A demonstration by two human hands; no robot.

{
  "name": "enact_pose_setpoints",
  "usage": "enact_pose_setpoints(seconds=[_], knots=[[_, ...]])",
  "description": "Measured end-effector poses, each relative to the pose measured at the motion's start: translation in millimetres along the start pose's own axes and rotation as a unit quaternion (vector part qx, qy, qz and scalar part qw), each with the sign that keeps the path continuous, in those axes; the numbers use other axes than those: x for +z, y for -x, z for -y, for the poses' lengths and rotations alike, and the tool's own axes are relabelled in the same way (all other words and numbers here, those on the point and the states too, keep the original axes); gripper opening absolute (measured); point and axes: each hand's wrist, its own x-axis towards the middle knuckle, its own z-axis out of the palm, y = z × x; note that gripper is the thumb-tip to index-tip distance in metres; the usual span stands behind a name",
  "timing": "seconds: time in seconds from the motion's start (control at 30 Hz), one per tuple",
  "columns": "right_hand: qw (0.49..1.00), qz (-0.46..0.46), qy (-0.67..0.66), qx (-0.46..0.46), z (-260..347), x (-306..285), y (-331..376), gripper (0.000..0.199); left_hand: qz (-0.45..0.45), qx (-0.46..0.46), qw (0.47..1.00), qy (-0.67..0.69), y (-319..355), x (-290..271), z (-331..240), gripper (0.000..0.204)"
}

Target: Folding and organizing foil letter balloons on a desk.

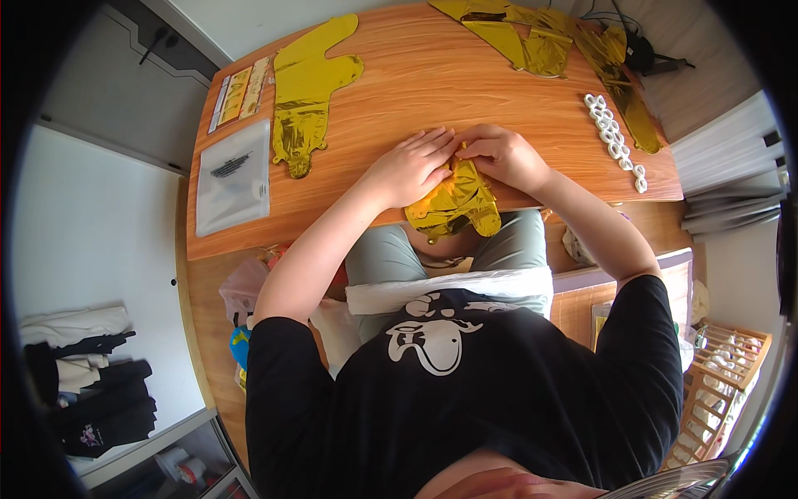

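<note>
A crinkled gold foil balloon (pixel 455 201), flat and uninflated, lies at the table's near edge, its lower end hanging over my lap. My left hand (pixel 411 170) rests over its upper left part, with the thumb against the foil and the fingers reaching toward the other hand. My right hand (pixel 507 160) is closed in a pinch at the balloon's top edge. The fingertips of both hands nearly meet there. What lies under my left fingers is hidden.
Another flat gold balloon (pixel 303 91) lies left on the wooden table (pixel 399 83), near a printed card (pixel 239 96) and a translucent pouch (pixel 234 179). More gold foil (pixel 532 46) lies at the far right. Several small white coils (pixel 613 137) line the right side, near dark cables (pixel 640 50).
</note>
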Motion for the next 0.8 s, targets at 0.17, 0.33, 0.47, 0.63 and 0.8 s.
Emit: enact_pose_setpoints(seconds=[0.17,0.33,0.47,0.63,0.8], knots=[[1.0,0.013,-0.011,0.024,5,-1,5,0.026,-0.003,0.001,1.0,0.002,-1,-1,-1,0.053],[0.999,0.006,-0.018,0.037,1,1,11,0.026,0.0,0.003,1.0,0.0,-1,-1,-1,0.052],[0.999,-0.019,0.032,-0.02,7,-1,10,0.027,0.003,0.003,1.0,-0.007,0,0,-1,0.051],[1.0,0.002,0.012,-0.018,6,-5,13,0.027,0.011,-0.004,1.0,0.001,-1,-4,-3,0.051],[1.0,0.027,0.006,-0.002,3,-4,17,0.027,0.017,-0.004,1.0,-0.004,-1,-3,-1,0.051]])
